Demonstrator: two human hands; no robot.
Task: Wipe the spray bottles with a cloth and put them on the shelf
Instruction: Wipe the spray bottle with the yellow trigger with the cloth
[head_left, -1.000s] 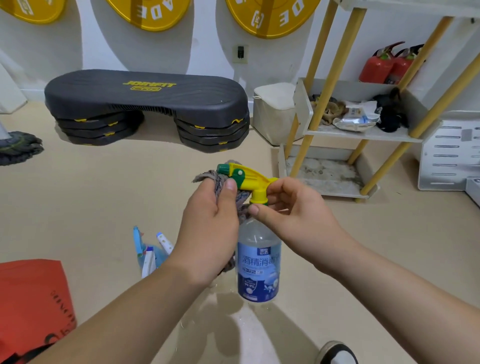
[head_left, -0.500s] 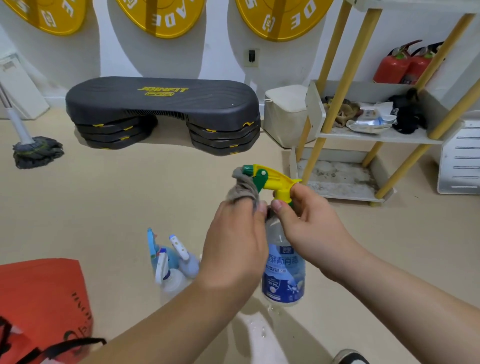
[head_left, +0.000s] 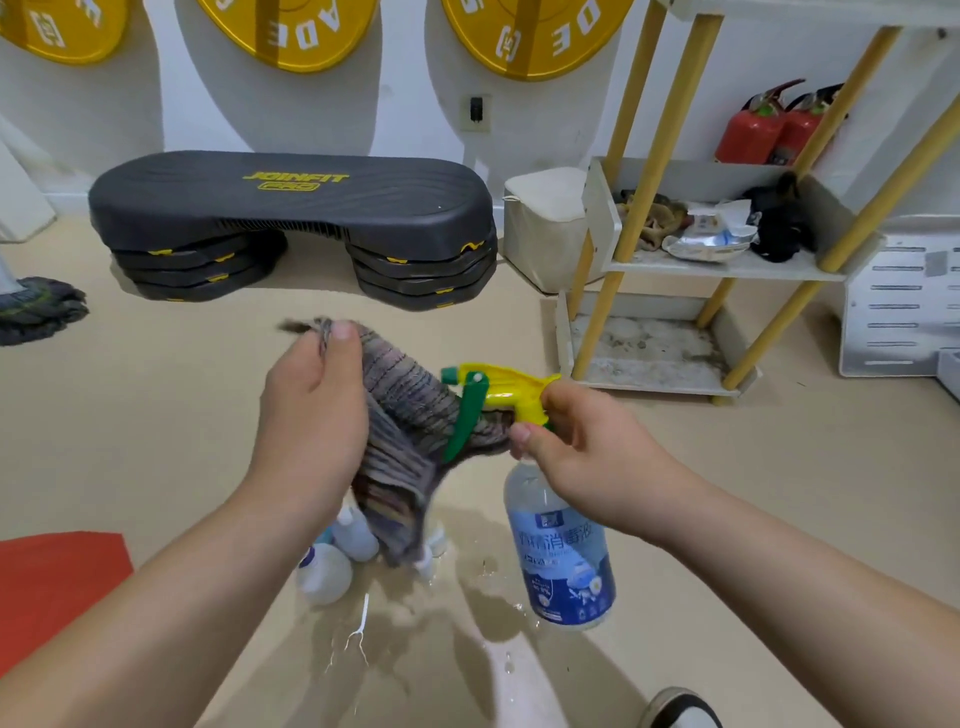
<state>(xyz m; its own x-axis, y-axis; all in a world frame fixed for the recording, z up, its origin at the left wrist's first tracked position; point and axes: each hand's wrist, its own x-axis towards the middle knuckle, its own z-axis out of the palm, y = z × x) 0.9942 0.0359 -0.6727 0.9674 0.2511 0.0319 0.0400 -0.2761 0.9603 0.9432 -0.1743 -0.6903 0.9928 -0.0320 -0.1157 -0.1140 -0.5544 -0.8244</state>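
The right hand (head_left: 587, 457) grips the spray bottle (head_left: 563, 551) by its neck, held above the floor (head_left: 779, 493). The left hand (head_left: 311, 421) clutches the striped cloth (head_left: 400, 415), draped against the green trigger (head_left: 465, 415).

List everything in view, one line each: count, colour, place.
clear plastic spray bottle with yellow-green trigger: one, blue label, neck held by right hand.
striped grey cloth: one, grey-brown, in left hand, draped against the trigger.
small plastic bottles: cluster, count unclear, white and pale blue, floor behind cloth.
puddle: one, clear, floor below the hands.
pole-framed shelf: one, white boards, yellow poles, right side.
fire extinguishers: two, red, behind shelf.
step platform: one, black, by back wall.
weight plates: three, yellow, on wall.
mop head: one, grey, left edge.
bag: one, red, lower left.
shoe: one, black and white, bottom edge.
left hand: one, grips cloth.
right hand: one, grips bottle neck.
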